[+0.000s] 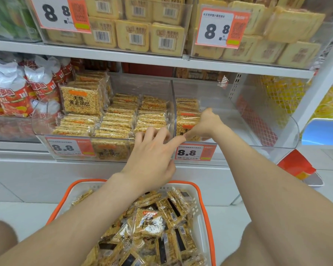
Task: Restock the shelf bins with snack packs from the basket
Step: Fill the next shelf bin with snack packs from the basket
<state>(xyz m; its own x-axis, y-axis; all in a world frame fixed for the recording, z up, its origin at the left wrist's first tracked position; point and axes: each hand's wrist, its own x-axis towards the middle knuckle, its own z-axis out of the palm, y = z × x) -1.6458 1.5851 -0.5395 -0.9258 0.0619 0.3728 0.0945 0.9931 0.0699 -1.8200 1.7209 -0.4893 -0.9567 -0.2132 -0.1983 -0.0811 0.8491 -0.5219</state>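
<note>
Left hand [152, 156]: released, fingers spread and fairly straight, tips at the front rim of the clear left bin [46, 135]; holds nothing.

Right hand [206, 125]: just beyond and right of the left hand, reached into the right bin [267, 131], against a short stack of snack packs [186, 112] by that bin's left wall. Its fingers are hidden behind the hand's back; cannot tell whether it grasps a pack or only presses.

Below both forearms: orange-rimmed basket [208, 227], heaped with loose packs [150, 223].

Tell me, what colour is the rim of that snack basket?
The basket rim is orange, around white perforated walls; the head view shows it.
</note>
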